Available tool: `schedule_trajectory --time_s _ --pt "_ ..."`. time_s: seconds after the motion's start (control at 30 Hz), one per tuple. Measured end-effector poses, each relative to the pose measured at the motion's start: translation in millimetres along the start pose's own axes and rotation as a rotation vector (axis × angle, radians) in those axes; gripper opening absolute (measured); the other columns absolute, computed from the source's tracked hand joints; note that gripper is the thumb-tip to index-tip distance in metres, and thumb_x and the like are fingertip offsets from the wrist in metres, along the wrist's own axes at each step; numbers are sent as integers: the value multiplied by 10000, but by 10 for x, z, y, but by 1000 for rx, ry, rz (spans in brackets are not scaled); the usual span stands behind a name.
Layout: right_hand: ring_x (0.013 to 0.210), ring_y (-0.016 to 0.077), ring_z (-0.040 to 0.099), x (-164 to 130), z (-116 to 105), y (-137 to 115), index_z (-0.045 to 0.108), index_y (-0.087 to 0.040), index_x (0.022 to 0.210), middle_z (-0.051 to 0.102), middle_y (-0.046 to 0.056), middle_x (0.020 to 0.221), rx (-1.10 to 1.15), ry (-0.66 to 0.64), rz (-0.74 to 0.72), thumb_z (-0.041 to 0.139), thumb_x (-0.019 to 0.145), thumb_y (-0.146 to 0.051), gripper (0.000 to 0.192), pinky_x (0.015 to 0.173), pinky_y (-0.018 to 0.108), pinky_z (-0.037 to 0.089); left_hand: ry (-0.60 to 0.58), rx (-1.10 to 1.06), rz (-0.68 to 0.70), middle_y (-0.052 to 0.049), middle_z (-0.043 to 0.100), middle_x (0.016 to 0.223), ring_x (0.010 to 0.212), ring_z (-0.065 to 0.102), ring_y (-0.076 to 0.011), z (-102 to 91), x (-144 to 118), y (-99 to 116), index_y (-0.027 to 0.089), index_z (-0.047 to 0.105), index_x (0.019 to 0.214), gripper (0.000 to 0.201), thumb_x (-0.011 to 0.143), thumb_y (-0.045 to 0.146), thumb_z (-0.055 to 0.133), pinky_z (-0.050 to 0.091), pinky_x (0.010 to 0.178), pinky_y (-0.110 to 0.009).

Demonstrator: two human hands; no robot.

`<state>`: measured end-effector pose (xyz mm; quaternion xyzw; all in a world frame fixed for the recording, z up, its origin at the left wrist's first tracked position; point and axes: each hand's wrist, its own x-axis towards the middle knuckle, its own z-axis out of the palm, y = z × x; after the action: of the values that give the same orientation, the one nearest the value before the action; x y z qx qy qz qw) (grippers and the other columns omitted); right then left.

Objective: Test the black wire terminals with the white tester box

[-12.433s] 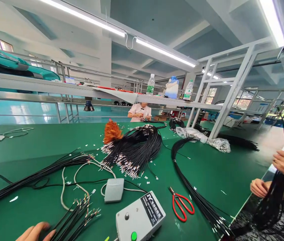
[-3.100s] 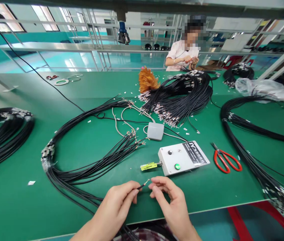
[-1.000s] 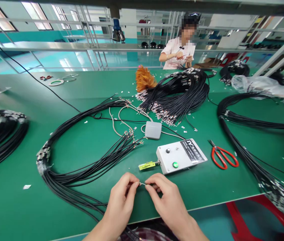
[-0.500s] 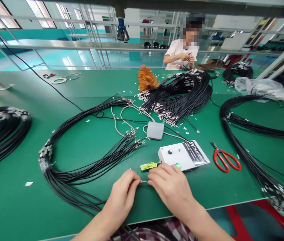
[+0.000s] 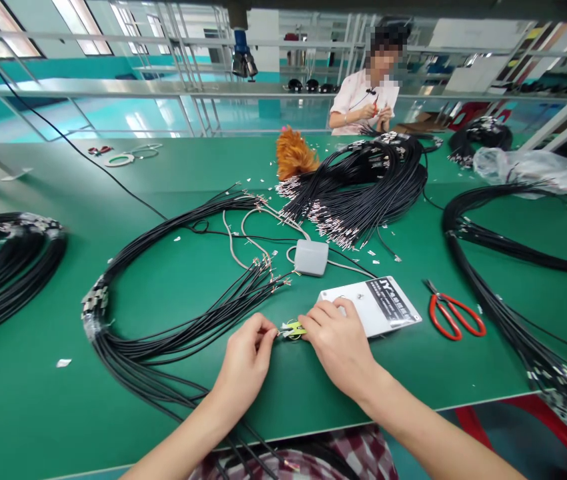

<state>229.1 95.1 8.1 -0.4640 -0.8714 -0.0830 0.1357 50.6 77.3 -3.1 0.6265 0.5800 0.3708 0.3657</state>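
My left hand (image 5: 248, 350) pinches the thin end of a black cable, mostly hidden behind the fingers. My right hand (image 5: 341, 340) has its thumb and fingers closed on a yellow-green clip (image 5: 294, 329). The clip's front meets the cable end just off my left fingertips. Behind the right hand lies a white control box (image 5: 392, 308) with a black printed label, its knob covered by the fingers. To the left, a bundle of black cables (image 5: 163, 353) with stripped ends curves across the green table (image 5: 173, 427).
Red-handled pliers (image 5: 456, 317) lie right of the box. A grey adapter (image 5: 311, 257) sits behind it. More cable bundles (image 5: 373, 187) spread at the back, beside an orange duster (image 5: 294, 155). Across the table a person (image 5: 363, 100) holds a red-handled tool.
My right hand has moved up and taken hold of the yellow-green clip, which lay free by the box. My left hand has risen slightly, bringing the wire end to the clip.
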Motion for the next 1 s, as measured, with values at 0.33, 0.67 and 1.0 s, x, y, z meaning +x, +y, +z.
schedule_trajectory --time_s 0.33,0.67,1.0 --pt "829 206 585 87 -40 9 657 -197 754 676 1 732 -8 -58 6 749 799 -126 125 899 426 304 -27 82 59 1 579 682 629 562 -177 78 82 -66 213 528 744 190 911 266 455 426 603 -271" --pt "1065 216 612 -334 -247 175 622 -221 1108 728 10 1117 224 286 148 663 893 -197 220 950 413 305 -22 76 91 3 596 660 598 574 -175 51 88 -130 220 524 722 221 913 300 445 433 573 -261" --pt "1122 266 578 -889 -69 193 623 -209 957 731 22 1171 119 449 147 536 909 -63 176 918 426 342 -35 63 61 -4 613 665 601 573 -185 43 93 -159 221 538 737 212 905 324 460 420 577 -273"
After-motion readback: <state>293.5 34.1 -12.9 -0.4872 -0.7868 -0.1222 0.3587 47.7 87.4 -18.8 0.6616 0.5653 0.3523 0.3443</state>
